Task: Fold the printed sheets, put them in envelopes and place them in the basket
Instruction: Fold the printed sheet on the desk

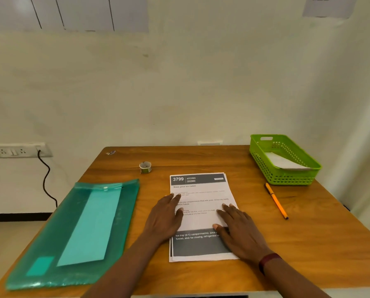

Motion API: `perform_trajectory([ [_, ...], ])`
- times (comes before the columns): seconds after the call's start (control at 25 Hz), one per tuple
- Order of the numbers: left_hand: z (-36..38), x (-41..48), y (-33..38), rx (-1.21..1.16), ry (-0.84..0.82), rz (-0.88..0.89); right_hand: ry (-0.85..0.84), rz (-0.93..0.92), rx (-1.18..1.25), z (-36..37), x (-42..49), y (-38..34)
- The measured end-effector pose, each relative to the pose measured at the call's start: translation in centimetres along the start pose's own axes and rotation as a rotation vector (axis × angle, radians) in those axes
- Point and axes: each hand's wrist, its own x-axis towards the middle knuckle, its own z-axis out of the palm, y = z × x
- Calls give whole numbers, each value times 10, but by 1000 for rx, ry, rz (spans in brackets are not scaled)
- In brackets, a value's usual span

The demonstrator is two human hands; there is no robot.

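Soft even light, wide-angle edge warp, slight blur

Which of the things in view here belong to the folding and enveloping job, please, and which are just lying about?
Job: printed sheets, under the left hand and right hand; teal folder holding what looks like a long envelope; green basket with a white envelope inside.
Lying about: orange pen; small roll, purpose unclear; wall socket and cable.

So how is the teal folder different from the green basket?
The teal folder lies flat on the left and is see-through; the green basket stands far right, opaque, with perforated walls. The folder is closed, the basket open-topped. Both look like greenish plastic.
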Motion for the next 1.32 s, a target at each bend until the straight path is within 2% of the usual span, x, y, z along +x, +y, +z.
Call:
perform_trajectory([
  [0.16,6,-1,-3,-95,53,-61,45,-13,-3,6,2,3],
  [0.8,15,0,-6,110,33,2,66,-18,-4,6,0,1],
  [1.32,16,2,-6,85,43,-15,88,-36,19,10,2,8],
])
